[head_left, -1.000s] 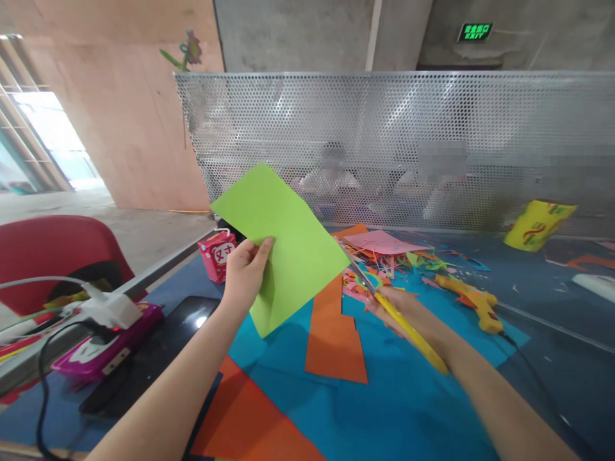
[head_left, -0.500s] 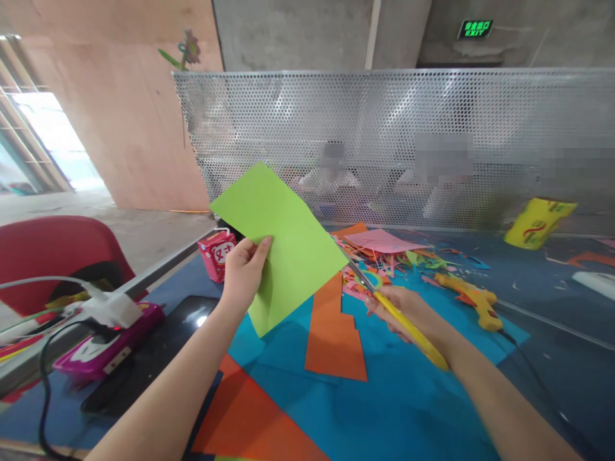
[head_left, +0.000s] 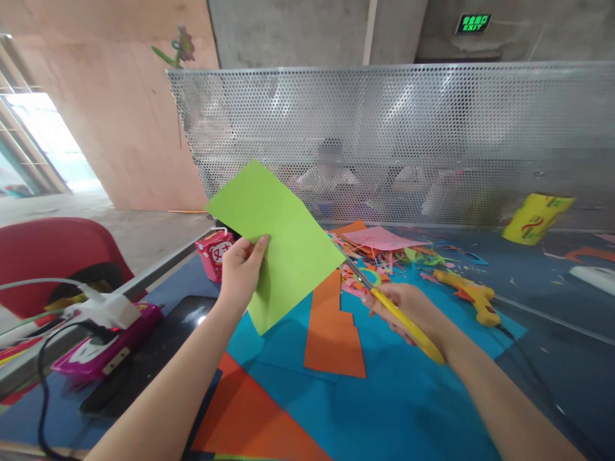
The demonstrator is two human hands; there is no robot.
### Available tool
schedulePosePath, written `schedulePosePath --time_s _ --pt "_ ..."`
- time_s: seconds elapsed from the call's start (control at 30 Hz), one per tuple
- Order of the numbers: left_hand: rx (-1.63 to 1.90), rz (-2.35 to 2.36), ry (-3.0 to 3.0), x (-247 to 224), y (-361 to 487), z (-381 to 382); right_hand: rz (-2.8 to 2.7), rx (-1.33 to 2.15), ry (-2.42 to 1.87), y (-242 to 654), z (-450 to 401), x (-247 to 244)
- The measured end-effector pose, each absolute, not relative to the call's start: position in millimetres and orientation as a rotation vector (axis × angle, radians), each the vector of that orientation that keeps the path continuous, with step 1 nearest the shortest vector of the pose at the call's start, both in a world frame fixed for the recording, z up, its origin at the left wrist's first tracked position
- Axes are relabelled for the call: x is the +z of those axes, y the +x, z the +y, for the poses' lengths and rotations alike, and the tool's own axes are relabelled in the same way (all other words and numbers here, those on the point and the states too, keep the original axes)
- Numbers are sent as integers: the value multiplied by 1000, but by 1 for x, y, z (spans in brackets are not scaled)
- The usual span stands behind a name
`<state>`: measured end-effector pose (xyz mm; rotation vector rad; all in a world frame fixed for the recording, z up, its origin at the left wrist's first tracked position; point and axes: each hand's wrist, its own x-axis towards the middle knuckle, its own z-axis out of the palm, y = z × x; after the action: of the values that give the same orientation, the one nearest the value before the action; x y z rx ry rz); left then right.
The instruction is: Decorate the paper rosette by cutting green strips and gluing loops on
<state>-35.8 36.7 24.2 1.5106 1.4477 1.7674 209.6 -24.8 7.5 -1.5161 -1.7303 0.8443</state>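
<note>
A light green sheet of paper (head_left: 288, 243) is held up, tilted, above the table. My left hand (head_left: 241, 269) pinches its lower left side between thumb and fingers. My right hand (head_left: 403, 310) is closed around yellow-handled scissors (head_left: 406, 323). Their metal blades point up and left and meet the sheet's right corner; part of the blades is hidden behind the paper. Under the hands lie a stepped orange paper piece (head_left: 334, 339) and large blue sheets (head_left: 375, 410). Another orange sheet (head_left: 250, 416) lies at the near edge.
Paper scraps (head_left: 384, 256) are heaped beyond my right hand. To the right lie a yellow glue gun (head_left: 473, 298) with a cord and a yellow wrapper (head_left: 535, 221). At left are a red box (head_left: 214, 255), a black phone (head_left: 144, 358) and a purple power strip (head_left: 103, 352). A perforated screen (head_left: 375, 109) stands behind.
The whole view has shifted slightly. Both hands, the green paper and the scissors keep nearly the same position relative to each other.
</note>
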Motion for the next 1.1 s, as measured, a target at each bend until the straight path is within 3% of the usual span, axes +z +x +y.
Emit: schedulePosePath --time_s 1.1 --pt "1670 1318 1571 20 -25 31 -1639 1094 -1647 206 -24 6"
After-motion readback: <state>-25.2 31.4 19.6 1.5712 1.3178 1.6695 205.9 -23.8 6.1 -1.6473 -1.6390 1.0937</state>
